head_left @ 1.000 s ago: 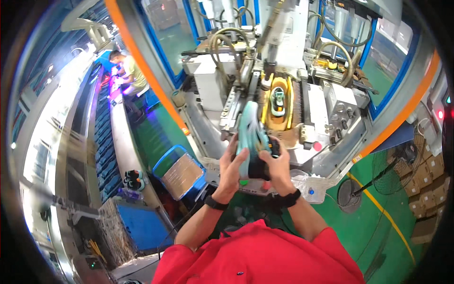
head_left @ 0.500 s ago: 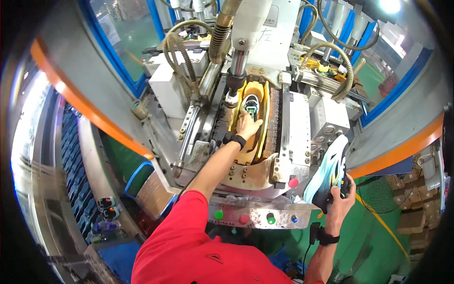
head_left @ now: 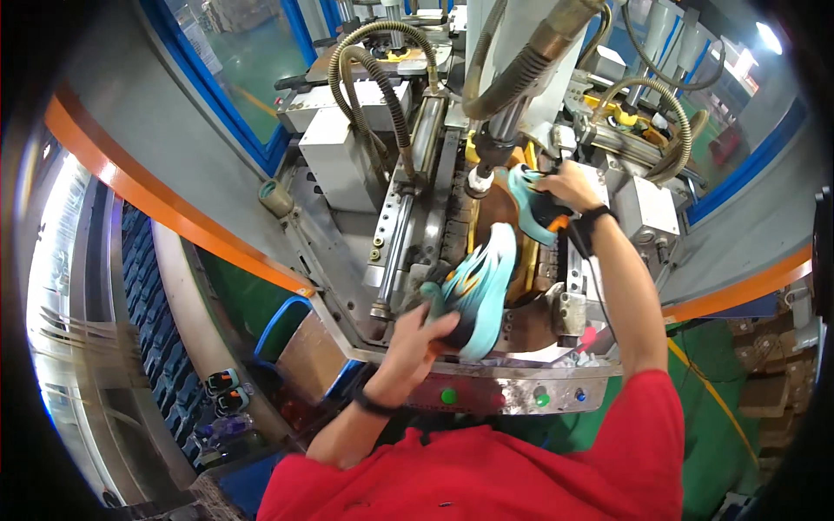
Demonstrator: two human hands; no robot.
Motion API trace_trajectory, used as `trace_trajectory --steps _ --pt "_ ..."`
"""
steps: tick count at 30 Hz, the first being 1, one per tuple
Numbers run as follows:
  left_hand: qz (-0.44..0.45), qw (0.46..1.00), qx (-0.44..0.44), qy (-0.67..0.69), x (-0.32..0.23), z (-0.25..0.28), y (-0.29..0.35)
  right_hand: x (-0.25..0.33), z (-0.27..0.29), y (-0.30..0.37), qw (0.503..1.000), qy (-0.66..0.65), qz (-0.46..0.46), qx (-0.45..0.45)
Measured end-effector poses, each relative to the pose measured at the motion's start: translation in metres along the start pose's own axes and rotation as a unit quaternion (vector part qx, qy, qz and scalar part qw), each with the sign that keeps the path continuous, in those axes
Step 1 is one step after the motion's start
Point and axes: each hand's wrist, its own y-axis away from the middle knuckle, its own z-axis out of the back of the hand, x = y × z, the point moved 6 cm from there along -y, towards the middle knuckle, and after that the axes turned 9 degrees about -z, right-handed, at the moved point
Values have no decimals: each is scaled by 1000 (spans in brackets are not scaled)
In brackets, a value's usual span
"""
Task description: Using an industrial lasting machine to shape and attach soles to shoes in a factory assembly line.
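Note:
My left hand (head_left: 410, 343) is closed on the heel end of a teal, white and black sports shoe (head_left: 488, 300) with orange accents. Its toe points away from me, above the near end of a press machine's brown cavity with yellow side pads (head_left: 472, 230). Farther off and to the right, my right hand (head_left: 569, 186) grips a second teal and black shoe (head_left: 537, 213) with an orange patch. That shoe is over the cavity's right side, beside the machine's vertical press rod (head_left: 497, 152); whether it touches the cavity I cannot tell.
A front panel carries a green button (head_left: 447, 396) and a blue button (head_left: 580, 395). Ribbed hoses (head_left: 382, 82) arch over the machine's left side. An orange-edged guard (head_left: 174, 208) curves past on the left. Beyond it, dark shoes (head_left: 228, 391) lie by a conveyor.
My left hand has come back from the cavity toward me and now holds a shoe. My right hand has moved from the right side to the cavity, also holding a shoe. The view has shifted.

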Motion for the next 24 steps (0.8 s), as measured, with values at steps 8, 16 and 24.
trace_trajectory --steps 8,16,24 --pt "-186 959 -215 -3 -39 99 190 -2 -156 -49 983 50 15 -178" --pt "-242 884 -394 69 23 123 268 36 -103 168 960 -88 247 -93" --pt "-231 890 -387 63 45 80 266 -30 -252 295 912 -44 401 69"
